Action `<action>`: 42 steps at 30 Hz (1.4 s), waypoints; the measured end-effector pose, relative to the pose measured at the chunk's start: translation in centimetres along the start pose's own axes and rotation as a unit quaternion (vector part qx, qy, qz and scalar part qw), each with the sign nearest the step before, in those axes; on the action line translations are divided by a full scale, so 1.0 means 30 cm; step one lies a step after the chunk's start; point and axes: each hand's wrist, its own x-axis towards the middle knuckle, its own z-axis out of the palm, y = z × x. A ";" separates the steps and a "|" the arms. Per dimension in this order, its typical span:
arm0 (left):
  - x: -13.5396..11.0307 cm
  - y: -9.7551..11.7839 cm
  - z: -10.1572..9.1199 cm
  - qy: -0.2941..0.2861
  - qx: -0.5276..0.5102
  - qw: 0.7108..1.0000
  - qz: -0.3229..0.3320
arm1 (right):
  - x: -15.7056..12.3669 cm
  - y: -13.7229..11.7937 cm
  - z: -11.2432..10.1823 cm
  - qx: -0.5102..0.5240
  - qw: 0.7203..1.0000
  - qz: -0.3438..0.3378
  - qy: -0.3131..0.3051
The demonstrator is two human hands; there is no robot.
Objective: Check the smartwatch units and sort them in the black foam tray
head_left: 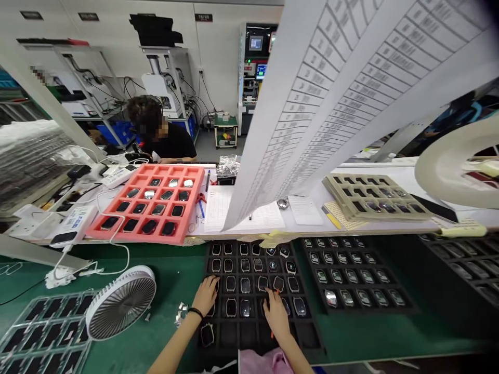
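Observation:
A black foam tray (pixel 228 332) lies before me, with rows of square smartwatches (pixel 231 307) in its pockets. Over the tray's left edge rests my left hand (pixel 205 295), fingers apart and slightly bent above a watch pocket. It partly hides the watch there, and I see nothing held. My right hand (pixel 276 311) is closed around a thin orange stick-like tool (pixel 272 335), whose ends show above and below the fingers. Its fingertips are close to a watch (pixel 263 283) in the tray's middle. Several pockets in the front row hold no watch.
More watches fill a black tray (pixel 390 306) on the right. A small fan (pixel 120 304) and a clear tray (pixel 83 345) stand left. On the shelf are a pink foam tray (pixel 187 228) and a beige tray (pixel 343 202). Printed sheets (pixel 288 119) hang ahead; a person (pixel 171 140) sits beyond.

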 end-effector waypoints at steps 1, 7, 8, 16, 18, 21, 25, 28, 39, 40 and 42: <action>-0.006 -0.005 -0.004 -0.010 0.000 1.000 0.003 | -0.007 0.000 -0.003 0.002 1.000 0.001 -0.004; 0.028 -0.004 -0.039 -0.051 0.018 0.998 0.015 | -0.052 0.021 -0.027 -0.007 1.000 0.011 0.017; 0.039 -0.001 -0.043 -0.052 0.022 0.998 0.014 | -0.058 0.027 -0.029 -0.010 1.000 0.016 0.020; 0.089 0.049 -0.078 -0.047 0.036 0.998 0.036 | -0.073 0.059 -0.041 0.005 1.000 0.025 0.017; 0.096 0.082 -0.076 -0.043 0.031 0.997 0.055 | -0.077 0.069 -0.044 0.030 0.999 0.014 0.016; 0.116 0.140 -0.053 -0.057 0.029 0.994 0.085 | -0.081 0.089 -0.047 0.071 0.997 -0.005 0.022; 0.140 0.197 -0.007 -0.099 0.053 0.990 0.089 | -0.086 0.117 -0.049 0.118 0.992 -0.028 0.038; 0.143 0.222 0.013 -0.113 0.085 0.987 0.072 | -0.096 0.131 -0.049 0.146 0.987 -0.038 0.055; 0.202 0.332 0.010 -0.147 0.130 0.977 0.080 | -0.113 0.147 -0.031 0.205 0.972 -0.054 0.097; 0.206 0.352 0.024 -0.154 0.134 0.975 0.087 | -0.113 0.147 -0.029 0.208 0.971 -0.054 0.101; 0.210 0.384 0.055 -0.168 0.146 0.971 0.093 | -0.113 0.145 -0.025 0.214 0.970 -0.053 0.108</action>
